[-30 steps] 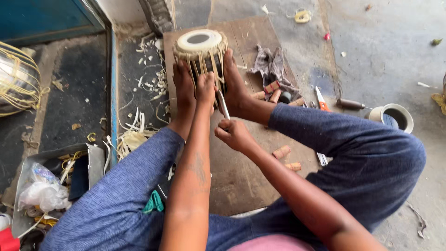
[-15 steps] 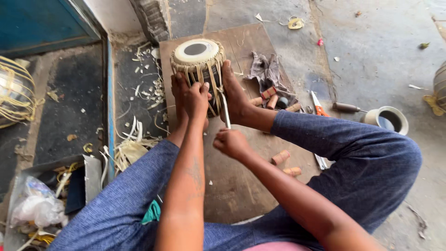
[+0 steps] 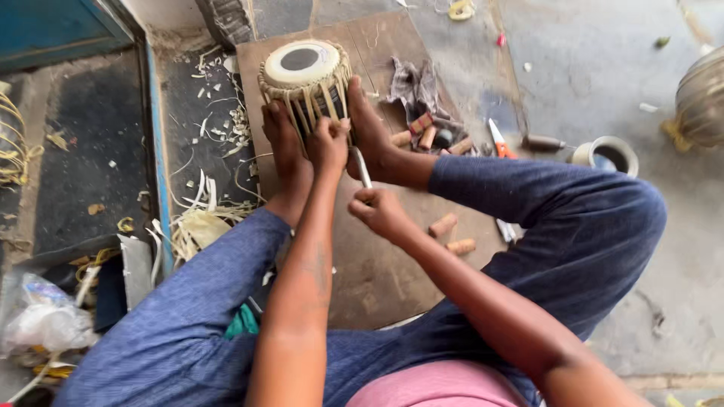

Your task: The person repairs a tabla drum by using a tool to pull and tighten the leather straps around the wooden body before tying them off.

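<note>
A small drum (image 3: pixel 305 75) with a pale skin head, a dark centre spot and leather straps down its sides stands on a brown board (image 3: pixel 377 264), clamped between my two bare feet. My left hand (image 3: pixel 328 143) grips the straps on the drum's near side. Just behind it, my right hand (image 3: pixel 381 211) is closed around the lower end of a slim metal tool (image 3: pixel 361 166) that points up toward the straps.
Short wooden pegs (image 3: pixel 451 234), a grey rag (image 3: pixel 411 87), an orange-handled tool (image 3: pixel 498 139) and a small tin (image 3: pixel 607 154) lie to the right. Pale strap offcuts (image 3: pixel 204 222) litter the left by a blue door frame (image 3: pixel 154 151). A plastic bag (image 3: pixel 41 320) sits lower left.
The view has shifted slightly left and down. Both hands stay at the drum's near side, with the tool in much the same place.
</note>
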